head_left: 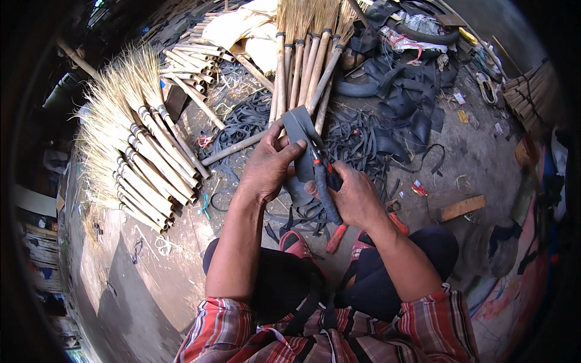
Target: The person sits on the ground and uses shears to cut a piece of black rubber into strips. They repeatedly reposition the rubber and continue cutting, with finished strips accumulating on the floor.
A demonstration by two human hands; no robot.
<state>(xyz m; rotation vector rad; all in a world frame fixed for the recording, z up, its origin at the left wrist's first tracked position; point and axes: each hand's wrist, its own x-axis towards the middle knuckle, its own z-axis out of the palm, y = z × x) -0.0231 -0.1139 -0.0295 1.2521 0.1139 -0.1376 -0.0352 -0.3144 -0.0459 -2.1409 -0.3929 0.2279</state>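
My left hand [269,160] grips a flat piece of dark rubber sheet [296,130] between thumb and fingers, holding it up in front of my knees. My right hand [354,193] is closed around the scissors [327,196], whose handles are wrapped in dark material with bits of orange-red near the pivot. The scissor blades lie against the right edge of the rubber; whether they are cutting into it I cannot tell. Beneath my hands, loose dark rubber strips [357,133] lie tangled on the ground. Part of the lower rubber is hidden behind my right thumb and the scissors.
Finished-looking brooms [151,151] lie in a row at the left; more brooms [308,60] lie ahead. Several bare sticks [190,66] are piled at the far left. Larger rubber scraps [405,97] heap at the far right. A wooden block [463,207] and a red tool handle [336,239] lie nearer.
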